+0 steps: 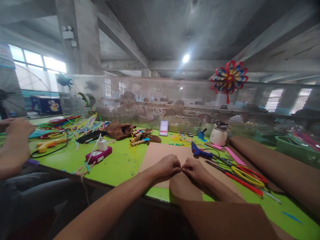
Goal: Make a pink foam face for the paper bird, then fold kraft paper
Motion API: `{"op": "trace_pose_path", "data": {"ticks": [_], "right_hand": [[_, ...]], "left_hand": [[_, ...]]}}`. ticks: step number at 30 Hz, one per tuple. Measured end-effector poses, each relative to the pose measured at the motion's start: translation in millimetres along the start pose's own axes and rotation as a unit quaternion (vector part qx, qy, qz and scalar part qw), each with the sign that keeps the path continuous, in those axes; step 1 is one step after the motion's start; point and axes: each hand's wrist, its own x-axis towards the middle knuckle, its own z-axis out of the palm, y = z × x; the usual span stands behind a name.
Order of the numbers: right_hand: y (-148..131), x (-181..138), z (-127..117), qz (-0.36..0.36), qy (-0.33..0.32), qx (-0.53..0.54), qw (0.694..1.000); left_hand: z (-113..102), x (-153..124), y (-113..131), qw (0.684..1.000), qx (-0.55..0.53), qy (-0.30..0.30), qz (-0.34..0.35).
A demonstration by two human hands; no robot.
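A brown paper sheet (186, 187) curves up over the table edge and hangs down towards me. My left hand (169, 165) and my right hand (196, 170) are closed in a pinch on its far edge, fingertips almost meeting. Beneath them lies a flat brown paper piece (153, 154) on the green table. Just beyond my right hand is a blue glue gun (200, 152). To its right are scissors with red and yellow handles (250, 175), their blades pointing towards my right hand.
A purple power strip (98, 155) with a white plug sits left of my hands. Rolled brown paper (280, 163) runs along the right. Further back are a white jug (219, 134), small brown rolls (141, 138) and a propped phone (163, 128). Another person's hand (18, 130) is at far left.
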Motion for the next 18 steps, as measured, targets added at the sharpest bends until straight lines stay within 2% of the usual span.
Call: {"op": "trace_pose_path", "data": {"ticks": [6,18], "right_hand": [[3.1,-2.3,0.0,-0.019,-0.007,-0.025,0.999],[1.6,-4.5,-6.8,-0.027,-0.038,-0.051,0.998]], "left_hand": [[2.5,0.3,0.7,0.999,0.045,0.000,0.011],[4.0,-0.1,-4.6,0.999,0.044,-0.001,0.032]]}}
